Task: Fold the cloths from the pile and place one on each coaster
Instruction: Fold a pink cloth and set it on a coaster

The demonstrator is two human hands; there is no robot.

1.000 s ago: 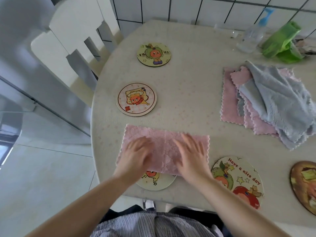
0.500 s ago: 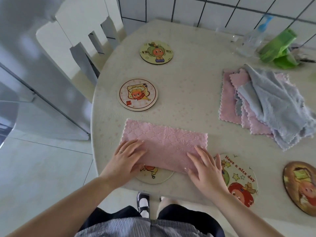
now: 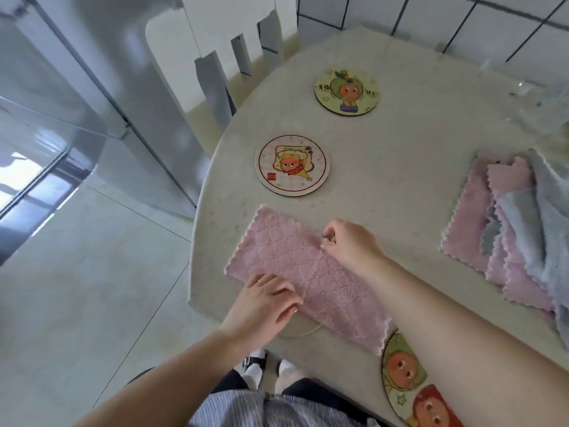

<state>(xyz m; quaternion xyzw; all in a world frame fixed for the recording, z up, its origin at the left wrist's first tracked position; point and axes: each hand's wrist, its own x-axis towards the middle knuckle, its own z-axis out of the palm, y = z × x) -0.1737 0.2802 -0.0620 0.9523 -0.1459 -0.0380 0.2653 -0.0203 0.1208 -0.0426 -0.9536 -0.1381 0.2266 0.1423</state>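
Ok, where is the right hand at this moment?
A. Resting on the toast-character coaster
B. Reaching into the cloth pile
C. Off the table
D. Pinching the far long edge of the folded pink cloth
D: the right hand has its fingertips curled in a pinch on the far long edge of the folded pink cloth, well short of the cloth pile and the toast-character coaster, while the left hand rests on the cloth's near edge.

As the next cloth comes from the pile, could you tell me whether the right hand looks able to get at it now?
Probably yes: the right hand pinches the pink cloth, but bare table lies between it and the pile; it must let go first.
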